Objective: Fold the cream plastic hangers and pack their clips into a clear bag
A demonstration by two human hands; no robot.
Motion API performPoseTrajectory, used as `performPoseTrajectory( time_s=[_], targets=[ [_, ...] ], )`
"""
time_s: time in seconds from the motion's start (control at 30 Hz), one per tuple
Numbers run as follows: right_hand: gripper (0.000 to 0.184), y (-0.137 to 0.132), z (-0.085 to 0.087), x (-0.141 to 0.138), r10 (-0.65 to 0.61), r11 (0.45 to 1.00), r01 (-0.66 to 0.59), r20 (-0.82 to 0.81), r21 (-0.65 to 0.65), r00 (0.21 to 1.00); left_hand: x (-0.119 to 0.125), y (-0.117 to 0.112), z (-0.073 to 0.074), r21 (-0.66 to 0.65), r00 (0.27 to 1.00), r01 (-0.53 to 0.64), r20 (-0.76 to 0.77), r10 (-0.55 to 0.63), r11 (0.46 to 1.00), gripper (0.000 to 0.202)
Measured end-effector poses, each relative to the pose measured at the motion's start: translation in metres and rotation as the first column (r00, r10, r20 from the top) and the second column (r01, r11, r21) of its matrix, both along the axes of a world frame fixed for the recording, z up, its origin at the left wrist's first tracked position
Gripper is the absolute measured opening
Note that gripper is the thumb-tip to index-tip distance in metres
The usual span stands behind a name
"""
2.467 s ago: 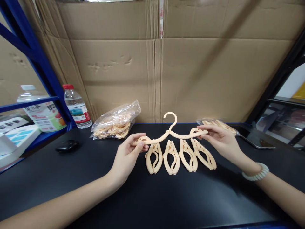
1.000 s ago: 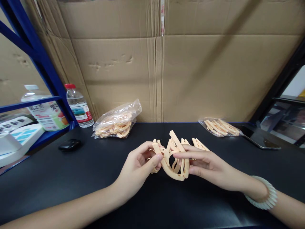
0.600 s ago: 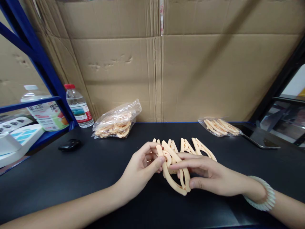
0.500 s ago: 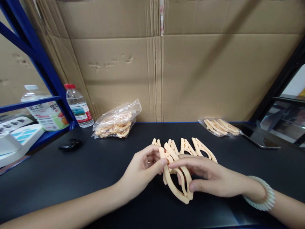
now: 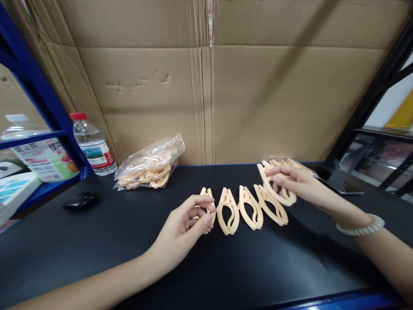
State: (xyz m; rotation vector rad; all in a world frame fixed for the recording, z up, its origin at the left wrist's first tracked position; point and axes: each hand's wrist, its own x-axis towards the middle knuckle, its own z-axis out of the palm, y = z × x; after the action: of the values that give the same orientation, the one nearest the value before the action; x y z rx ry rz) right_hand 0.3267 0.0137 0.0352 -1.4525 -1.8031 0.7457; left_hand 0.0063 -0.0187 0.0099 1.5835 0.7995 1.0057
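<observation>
Several peach plastic clips (image 5: 250, 209) lie in a row on the black tabletop (image 5: 226, 267). My left hand (image 5: 189, 221) is curled over the leftmost clip (image 5: 204, 194), thumb and fingers closed around it. My right hand (image 5: 292, 183) is to the right and a little farther back. It pinches a folded peach hanger (image 5: 280, 196) just above the rightmost clip (image 5: 272, 209). A pale bead bracelet (image 5: 363, 228) sits on my right wrist.
A clear bag of peach parts (image 5: 148, 165) lies at the back left, and a second bag (image 5: 305, 168) shows behind my right hand. A water bottle (image 5: 92, 144), a black oval object (image 5: 79, 200), a dark tablet (image 5: 338, 183), a blue shelf frame (image 5: 38, 86) and a cardboard wall (image 5: 206, 94) surround the table.
The spread hanger was folded up between both hands. My right hand has since carried it off to the right and back. My left hand stayed at the leftmost clip.
</observation>
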Motion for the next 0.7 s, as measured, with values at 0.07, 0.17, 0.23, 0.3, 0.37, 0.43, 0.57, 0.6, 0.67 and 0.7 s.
performPoseTrajectory(
  time_s=[0.07, 0.17, 0.23, 0.3, 0.37, 0.43, 0.57, 0.6, 0.67, 0.7],
  targets=[
    [0.049, 0.01, -0.005, 0.018, -0.083, 0.996, 0.085, 0.152, -0.006, 0.985, 0.0, 0.0, 0.0, 0.03, 0.999, 0.006, -0.035, -0.005, 1.0, 0.021],
    [0.045, 0.016, -0.014, 0.031, -0.015, 0.999, 0.032, 0.37, -0.04, 0.929, 0.0, 0.0, 0.001, 0.082, 0.995, 0.0, -0.101, 0.009, 0.997, 0.022],
    [0.045, 0.015, -0.016, 0.031, 0.009, 0.999, 0.006, 0.462, -0.032, 0.887, 0.0, 0.001, 0.001, 0.135, 0.986, -0.009, -0.165, 0.031, 0.991, 0.021],
    [0.046, 0.011, -0.017, 0.029, -0.003, 1.0, 0.016, 0.511, -0.021, 0.86, -0.001, 0.002, 0.001, 0.216, 0.971, -0.005, -0.232, 0.057, 0.976, 0.019],
    [0.048, 0.008, -0.015, 0.028, -0.029, 0.999, 0.044, 0.546, -0.016, 0.837, -0.003, 0.002, 0.001, 0.31, 0.952, 0.013, -0.296, 0.083, 0.951, 0.017],
    [0.048, 0.005, -0.013, 0.029, -0.07, 0.997, 0.077, 0.585, 0.012, 0.808, -0.004, 0.002, -0.001, 0.399, 0.927, 0.044, -0.359, 0.112, 0.916, 0.016],
    [0.039, 0.0, -0.009, 0.033, -0.062, 0.991, 0.121, 0.612, -0.056, 0.789, -0.003, -0.001, -0.003, 0.524, 0.893, 0.137, -0.433, 0.125, 0.84, 0.022],
    [0.036, -0.001, -0.009, 0.033, -0.04, 0.982, 0.141, 0.595, -0.124, 0.803, -0.003, -0.001, -0.003, 0.542, 0.892, 0.165, -0.439, 0.111, 0.824, 0.024],
    [0.03, -0.003, -0.009, 0.035, -0.017, 0.95, 0.186, 0.552, -0.251, 0.834, -0.002, -0.002, -0.002, 0.559, 0.884, 0.223, -0.461, 0.077, 0.798, 0.028],
    [0.027, -0.003, -0.008, 0.036, -0.016, 0.938, 0.199, 0.538, -0.283, 0.843, -0.001, -0.003, -0.002, 0.56, 0.875, 0.254, -0.48, 0.06, 0.789, 0.03]
  ],
)
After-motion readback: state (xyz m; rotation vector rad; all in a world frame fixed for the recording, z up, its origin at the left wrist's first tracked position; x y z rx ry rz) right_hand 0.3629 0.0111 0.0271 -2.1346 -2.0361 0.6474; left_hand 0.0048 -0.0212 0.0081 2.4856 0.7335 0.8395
